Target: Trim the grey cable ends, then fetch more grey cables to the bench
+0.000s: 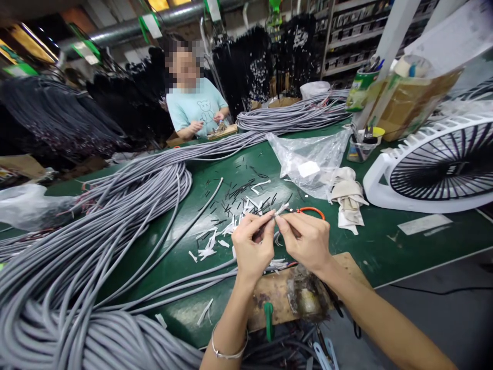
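In front of me, my left hand (254,244) and my right hand (306,240) are closed, fingertips almost meeting. Both pinch a stripped cable end (283,208), whose whitish strands stick up between the thumbs. Most of that piece is hidden by my fingers. White filler scraps (210,246) and short black offcuts (236,191) lie scattered left of and beyond my hands. Just past my right hand shows the orange handle (318,209) of a tool. Grey cables (185,285) run across the green table (208,205) toward my left wrist.
Thick bundles of grey cable (127,205) fill the left side. A wooden board (269,298) with a grimy fixture (308,295) sits below my forearms. To the right are a white fan (379,180), a cloth (348,198) and a plastic bag (304,159). Across the table, a person (196,105) works.
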`<state>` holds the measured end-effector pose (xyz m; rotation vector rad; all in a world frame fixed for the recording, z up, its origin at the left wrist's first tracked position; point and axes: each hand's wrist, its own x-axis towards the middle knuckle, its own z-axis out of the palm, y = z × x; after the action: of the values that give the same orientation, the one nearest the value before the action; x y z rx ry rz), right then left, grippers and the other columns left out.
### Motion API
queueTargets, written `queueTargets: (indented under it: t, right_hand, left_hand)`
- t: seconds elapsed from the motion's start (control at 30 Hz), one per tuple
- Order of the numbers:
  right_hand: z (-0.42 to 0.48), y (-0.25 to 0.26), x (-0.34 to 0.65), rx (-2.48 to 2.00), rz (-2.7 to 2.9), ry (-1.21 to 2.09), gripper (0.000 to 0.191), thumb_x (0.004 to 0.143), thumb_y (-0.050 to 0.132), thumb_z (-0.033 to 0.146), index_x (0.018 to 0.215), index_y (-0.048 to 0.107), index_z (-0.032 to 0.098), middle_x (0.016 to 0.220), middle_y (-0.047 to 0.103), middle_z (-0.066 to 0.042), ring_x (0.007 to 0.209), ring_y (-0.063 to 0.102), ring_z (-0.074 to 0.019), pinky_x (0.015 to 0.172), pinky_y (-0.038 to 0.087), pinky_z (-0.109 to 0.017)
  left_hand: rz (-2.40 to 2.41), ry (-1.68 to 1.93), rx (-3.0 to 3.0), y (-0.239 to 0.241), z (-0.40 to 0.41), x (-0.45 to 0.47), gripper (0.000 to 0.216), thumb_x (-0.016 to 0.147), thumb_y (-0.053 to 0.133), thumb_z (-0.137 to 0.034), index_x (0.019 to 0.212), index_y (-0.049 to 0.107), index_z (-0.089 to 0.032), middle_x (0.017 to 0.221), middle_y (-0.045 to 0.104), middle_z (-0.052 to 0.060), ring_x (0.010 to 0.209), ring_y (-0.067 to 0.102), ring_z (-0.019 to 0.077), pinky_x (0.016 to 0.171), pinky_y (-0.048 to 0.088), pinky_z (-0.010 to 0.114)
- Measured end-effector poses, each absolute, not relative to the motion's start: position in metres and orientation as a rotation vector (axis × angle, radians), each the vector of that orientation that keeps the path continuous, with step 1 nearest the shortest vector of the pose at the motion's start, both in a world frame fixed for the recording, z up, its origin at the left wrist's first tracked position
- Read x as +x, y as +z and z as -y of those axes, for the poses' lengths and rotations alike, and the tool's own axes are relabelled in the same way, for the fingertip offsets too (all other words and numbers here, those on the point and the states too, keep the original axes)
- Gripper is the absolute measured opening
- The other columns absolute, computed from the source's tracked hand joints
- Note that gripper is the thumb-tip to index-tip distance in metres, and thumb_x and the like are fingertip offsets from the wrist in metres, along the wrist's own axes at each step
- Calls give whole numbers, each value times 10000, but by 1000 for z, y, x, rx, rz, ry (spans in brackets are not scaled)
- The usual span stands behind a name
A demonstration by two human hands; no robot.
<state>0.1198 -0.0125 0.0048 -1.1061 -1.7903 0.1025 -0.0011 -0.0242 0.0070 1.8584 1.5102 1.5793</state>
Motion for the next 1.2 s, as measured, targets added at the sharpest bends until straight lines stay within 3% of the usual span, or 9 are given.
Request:
queueTargets:
  t: [0.17, 0.33, 0.73, 0.93, 1.1, 1.2]
  right_hand:
    - [28, 4, 108, -541, 1965, -136, 304, 851, 407, 244, 620, 599, 198, 463, 524, 13, 469, 439, -102, 506, 246, -278]
    - [16, 2, 114, -1122, 1801, -29, 207, 851, 463, 220, 746, 632, 161, 638, 634, -17, 569, 533, -100, 564, 302, -242]
    - [11, 1, 115, -1169, 1760, 1, 247, 861, 465, 269, 700, 621, 165, 620, 625, -4, 550, 529, -95, 561, 313, -221]
    - [11, 4, 120, -1195, 1768, 107, 293, 863, 459, 272, 616, 573, 161, 502, 534, 17, 446, 429, -75, 488, 263, -223]
    - [22, 6, 116, -752, 1846, -1, 217, 826, 481, 214, 655, 601, 153, 541, 573, 1, 496, 475, -88, 535, 307, -227]
    - [22, 5, 115, -827, 1831, -12, 193, 824, 491, 206, 680, 607, 148, 555, 585, -2, 501, 481, -88, 539, 310, -230]
  left_hand:
    - [-1630, 1440, 1366, 4, 9, -7, 278, 722, 610, -328, 855, 707, -104, 646, 622, 37, 514, 474, 83, 481, 363, 205]
    - [-1338, 1497, 1052, 6, 7, -10, 307, 625, 700, -374, 732, 691, -87, 520, 544, -13, 401, 379, 35, 385, 291, 173]
    - [-1345, 1743, 1469, 5, 17, -3, 113, 668, 698, -226, 762, 702, -164, 627, 582, -2, 546, 488, 72, 471, 362, 185]
    - [-1562, 1766, 1917, 6, 22, 2, 97, 716, 640, -169, 801, 682, -145, 601, 514, -25, 494, 418, 50, 472, 346, 178]
    - [-1708, 1587, 1844, 4, 14, 5, 76, 715, 635, -207, 729, 683, -150, 598, 544, -11, 530, 466, 72, 501, 367, 188]
    - [-1670, 1562, 1657, 4, 9, 1, 142, 747, 602, -263, 733, 679, -144, 648, 604, 12, 576, 521, 90, 538, 403, 193]
